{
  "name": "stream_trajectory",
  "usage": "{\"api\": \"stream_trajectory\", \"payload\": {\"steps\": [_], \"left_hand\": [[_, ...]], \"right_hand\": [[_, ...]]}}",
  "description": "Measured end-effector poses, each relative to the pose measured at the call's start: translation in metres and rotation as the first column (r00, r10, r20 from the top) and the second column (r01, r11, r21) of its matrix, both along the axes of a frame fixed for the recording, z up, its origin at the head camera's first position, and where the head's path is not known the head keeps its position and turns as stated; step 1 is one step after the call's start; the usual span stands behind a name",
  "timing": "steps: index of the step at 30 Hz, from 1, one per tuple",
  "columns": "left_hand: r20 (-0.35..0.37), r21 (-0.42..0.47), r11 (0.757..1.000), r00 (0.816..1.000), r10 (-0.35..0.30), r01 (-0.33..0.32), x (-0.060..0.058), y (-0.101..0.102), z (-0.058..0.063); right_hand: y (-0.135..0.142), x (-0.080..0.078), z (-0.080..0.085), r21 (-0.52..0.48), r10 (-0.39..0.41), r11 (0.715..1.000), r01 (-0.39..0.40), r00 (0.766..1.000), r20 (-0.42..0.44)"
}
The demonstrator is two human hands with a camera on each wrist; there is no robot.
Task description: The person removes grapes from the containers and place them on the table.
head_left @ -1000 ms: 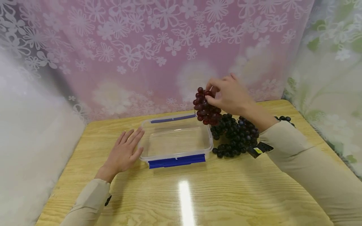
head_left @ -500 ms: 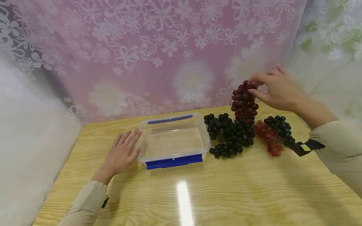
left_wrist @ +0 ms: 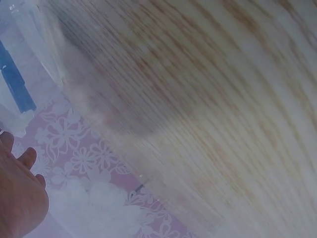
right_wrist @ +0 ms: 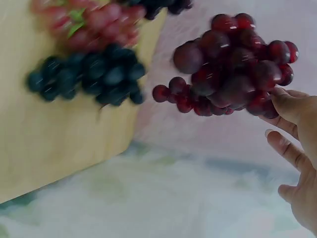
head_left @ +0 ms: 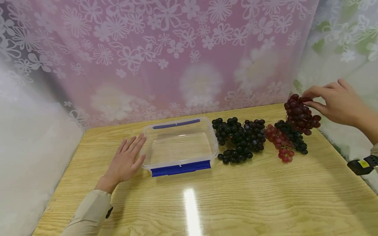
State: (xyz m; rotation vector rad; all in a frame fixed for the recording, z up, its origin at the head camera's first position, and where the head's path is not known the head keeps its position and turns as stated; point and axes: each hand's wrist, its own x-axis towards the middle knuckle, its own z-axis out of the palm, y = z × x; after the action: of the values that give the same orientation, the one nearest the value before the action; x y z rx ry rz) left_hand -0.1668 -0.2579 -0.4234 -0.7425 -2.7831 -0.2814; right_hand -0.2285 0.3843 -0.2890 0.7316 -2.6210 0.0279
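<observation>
My right hand (head_left: 339, 103) pinches the top of a dark red bunch of grapes (head_left: 299, 114), which hangs over the table's right back corner. In the right wrist view the same dark red grapes (right_wrist: 233, 69) sit between thumb and fingers, clear of the tabletop. Below and left of them lie a black bunch (head_left: 296, 139) and a lighter red bunch (head_left: 279, 141). My left hand (head_left: 125, 160) has its fingers straight, fingertips at the left rim of a clear plastic container (head_left: 180, 142). In the left wrist view only part of the left hand (left_wrist: 22, 198) shows.
Black grapes (head_left: 236, 141) and a dark purple bunch (head_left: 255, 132) lie just right of the container. A blue clip flap (head_left: 181, 168) hangs at its front. Floral cloth (head_left: 165, 65) stands behind the wooden table (head_left: 236, 203).
My right hand has carried the dark red grapes rightward, from beside the container to the far right, uncovering the lighter red and black bunches. The left hand stays at the container.
</observation>
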Motion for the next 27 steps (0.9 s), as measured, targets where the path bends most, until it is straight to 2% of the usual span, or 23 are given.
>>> {"api": "stream_trajectory", "payload": {"steps": [4,7,12,18,23,27], "left_hand": [[-0.004,0.002,1.000,1.000,0.000,0.000,0.000,-0.001,0.000],[0.000,0.005,1.000,1.000,0.003,-0.003,0.000,-0.002,-0.001],[0.012,0.009,1.000,1.000,0.007,-0.007,0.000,-0.001,-0.002],[0.020,0.020,1.000,1.000,0.006,-0.006,0.000,0.000,-0.002],[0.021,0.031,0.999,1.000,0.008,-0.008,0.000,0.001,-0.002],[0.028,0.031,0.999,1.000,0.014,-0.014,0.000,0.001,-0.001]], "right_hand": [[0.023,0.000,-0.017,0.023,-0.003,1.000,0.003,1.000,-0.017],[0.038,0.000,-0.029,0.009,0.000,1.000,0.000,1.000,0.001],[0.053,-0.001,-0.053,-0.026,-0.020,0.999,0.022,0.996,0.091],[0.057,0.001,-0.078,-0.047,-0.029,0.998,0.035,0.990,0.137],[0.053,0.001,-0.091,-0.088,-0.062,0.993,0.080,0.980,0.189],[0.048,-0.002,-0.100,-0.116,-0.065,0.988,0.098,0.963,0.263]]}}
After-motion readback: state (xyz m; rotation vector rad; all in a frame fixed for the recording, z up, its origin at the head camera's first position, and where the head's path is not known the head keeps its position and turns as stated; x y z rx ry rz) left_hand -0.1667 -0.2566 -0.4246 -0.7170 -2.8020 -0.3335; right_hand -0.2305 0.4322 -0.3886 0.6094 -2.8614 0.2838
